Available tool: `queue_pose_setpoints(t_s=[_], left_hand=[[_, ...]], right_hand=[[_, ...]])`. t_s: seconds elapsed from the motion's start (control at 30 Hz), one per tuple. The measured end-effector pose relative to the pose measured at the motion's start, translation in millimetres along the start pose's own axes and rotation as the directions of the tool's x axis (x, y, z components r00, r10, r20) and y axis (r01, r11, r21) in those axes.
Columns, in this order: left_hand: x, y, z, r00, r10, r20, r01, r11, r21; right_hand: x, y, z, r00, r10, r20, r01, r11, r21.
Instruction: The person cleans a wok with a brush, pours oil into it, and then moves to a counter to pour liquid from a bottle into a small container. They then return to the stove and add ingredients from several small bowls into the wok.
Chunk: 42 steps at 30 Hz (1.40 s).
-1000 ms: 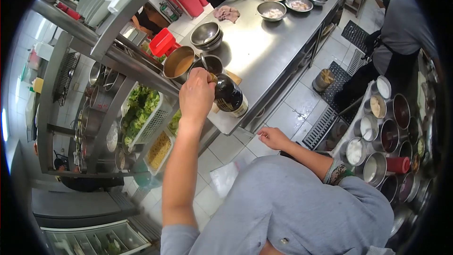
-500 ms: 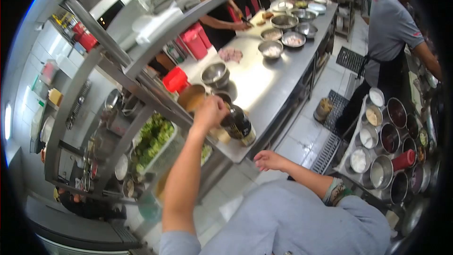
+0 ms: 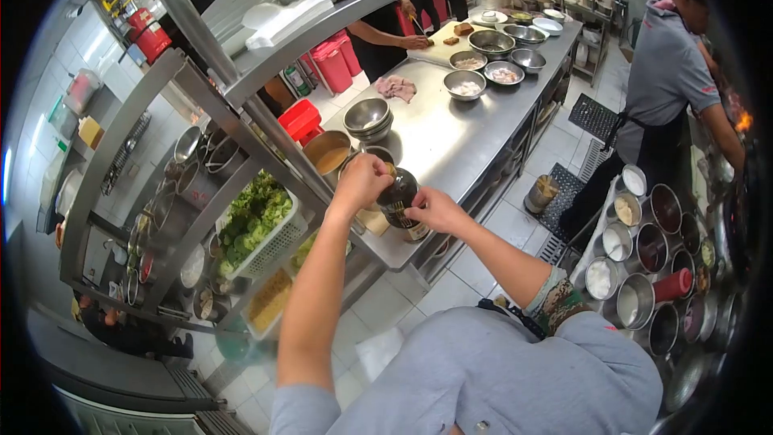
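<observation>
A dark bottle [image 3: 397, 200] with a printed label stands upright at the near corner of the steel counter [image 3: 451, 138]. My left hand [image 3: 362, 184] is closed at the bottle's neck, fingers pinched around the yellowish cap area. From the other side, my right hand [image 3: 439, 213] grips the bottle's body with thumb and fingers; part of that grip is hidden. Just behind my left hand sits a pot of orange-brown liquid [image 3: 328, 153]. Stacked steel bowls [image 3: 368, 117] stand beyond the bottle.
Below left, a white basket [image 3: 278, 246] holds green leaves. A shelf [image 3: 298, 26] runs overhead at the left. Steel bowls [image 3: 465, 84] and a pink cloth [image 3: 396, 88] lie farther along the counter. A co-worker [image 3: 664, 64] stands right, near a flame [image 3: 743, 122] and several containers.
My right hand has moved up and left from beside the counter onto the bottle. My left hand stays at the bottle's top. The view has shifted slightly.
</observation>
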State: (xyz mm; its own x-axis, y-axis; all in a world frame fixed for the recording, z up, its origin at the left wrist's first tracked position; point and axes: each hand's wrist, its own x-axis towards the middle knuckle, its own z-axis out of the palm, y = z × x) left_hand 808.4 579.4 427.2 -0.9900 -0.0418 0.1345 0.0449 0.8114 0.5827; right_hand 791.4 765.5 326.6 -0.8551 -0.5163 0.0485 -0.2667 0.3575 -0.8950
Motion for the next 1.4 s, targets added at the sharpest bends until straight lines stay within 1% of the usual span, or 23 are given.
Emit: queue_pose_setpoints(t_s=[0.07,0.13,0.2,0.27,0.33,0.37,0.4,0.47,0.5,0.53,0.57,0.6,0.67,0.7,0.77,0.8,0.87,0.9,0.97,1.03,1.13,1.2,1.4], left_hand=[[3.7,2.6,1.9,0.998,0.064,0.009,-0.065,0.995,0.081],[4.4,0.4,3.7,0.999,0.041,0.021,-0.043,0.996,0.084],[2.9,-6.7,4.3,0.983,0.18,-0.031,-0.18,0.984,0.004],[1.5,-13.5,3.4,0.977,0.212,-0.011,-0.213,0.976,-0.036],[-0.3,-20.1,8.9,0.952,0.3,-0.061,-0.306,0.928,-0.212],[0.1,-25.4,14.6,0.95,0.306,-0.062,-0.312,0.926,-0.213],[-0.5,-30.9,20.9,0.948,0.301,-0.105,-0.318,0.913,-0.256],[-7.5,-34.6,31.5,0.942,0.298,-0.152,-0.332,0.894,-0.301],[-13.5,-34.6,36.8,0.944,0.212,-0.254,-0.297,0.883,-0.365],[-18.5,-35.6,40.7,0.931,0.117,-0.346,-0.267,0.864,-0.427],[-22.0,-39.6,46.7,0.963,0.008,-0.268,-0.164,0.809,-0.564],[-21.0,-42.8,53.3,0.962,0.002,-0.274,-0.162,0.81,-0.564],[-25.1,-39.3,68.0,0.898,0.042,-0.437,-0.276,0.828,-0.488],[-26.1,-35.8,72.0,0.891,0.04,-0.452,-0.278,0.836,-0.474],[-24.2,-41.4,82.6,0.905,0.004,-0.425,-0.246,0.82,-0.517],[-20.7,-44.0,85.4,0.917,-0.018,-0.399,-0.224,0.803,-0.552],[-23.4,-42.3,89.2,0.907,-0.015,-0.42,-0.24,0.801,-0.548],[-24.8,-42.4,91.2,0.898,-0.019,-0.44,-0.244,0.81,-0.533],[-29.7,-36.9,88.3,0.89,-0.031,-0.455,-0.24,0.816,-0.525],[-31.6,-32.1,83.6,0.899,-0.088,-0.429,-0.185,0.811,-0.556],[-29.6,-42.9,92.1,0.859,-0.011,-0.512,-0.27,0.839,-0.473],[-30.3,-40.9,91.3,0.87,-0.047,-0.491,-0.228,0.844,-0.486],[-32.1,-32.0,85.3,0.881,-0.082,-0.467,-0.197,0.832,-0.519]], right_hand=[[3.3,-4.6,-7.5,0.997,0.031,0.064,-0.029,0.999,-0.025],[4.4,-13.8,-13.8,0.99,0.077,0.114,-0.07,0.995,-0.066],[7.5,-11.7,-11.6,0.99,0.075,0.122,-0.064,0.993,-0.095],[10.9,-9.0,-8.0,0.978,0.128,0.165,-0.138,0.989,0.048],[11.8,-8.4,-6.1,0.976,0.13,0.177,-0.152,0.981,0.119],[11.4,-7.6,-5.8,0.972,0.132,0.193,-0.169,0.967,0.189],[11.2,-6.0,-5.9,0.973,0.132,0.188,-0.168,0.968,0.187],[12.8,-3.9,-9.5,0.964,0.151,0.218,-0.215,0.926,0.311],[14.3,-3.8,-16.0,0.966,0.147,0.214,-0.21,0.928,0.308],[14.8,-5.1,-24.3,0.995,0.044,0.092,-0.052,0.995,0.089],[14.5,-12.4,-29.2,0.996,-0.084,0.001,0.084,0.985,-0.15],[17.0,-21.8,-33.1,0.996,-0.087,0.009,0.088,0.985,-0.151],[18.1,-50.6,-45.3,0.902,-0.402,-0.157,0.369,0.907,-0.204],[20.2,-58.1,-46.7,0.907,-0.394,-0.146,0.362,0.909,-0.204],[30.1,-71.4,-47.3,0.86,-0.51,-0.015,0.474,0.809,-0.348],[35.8,-74.1,-46.9,0.858,-0.513,-0.014,0.477,0.807,-0.349],[43.2,-77.0,-44.3,0.827,-0.541,0.15,0.529,0.662,-0.53],[46.3,-78.2,-43.7,0.83,-0.537,0.153,0.528,0.664,-0.53],[49.2,-83.6,-43.7,0.808,-0.529,0.26,0.563,0.563,-0.605],[48.9,-87.5,-43.7,0.806,-0.509,0.303,0.578,0.564,-0.59],[59.6,-97.5,-48.5,0.739,-0.486,0.467,0.67,0.457,-0.585],[66.1,-103.6,-48.0,0.756,-0.43,0.493,0.647,0.382,-0.659],[68.4,-110.3,-50.0,0.717,-0.372,0.589,0.693,0.3,-0.655]])
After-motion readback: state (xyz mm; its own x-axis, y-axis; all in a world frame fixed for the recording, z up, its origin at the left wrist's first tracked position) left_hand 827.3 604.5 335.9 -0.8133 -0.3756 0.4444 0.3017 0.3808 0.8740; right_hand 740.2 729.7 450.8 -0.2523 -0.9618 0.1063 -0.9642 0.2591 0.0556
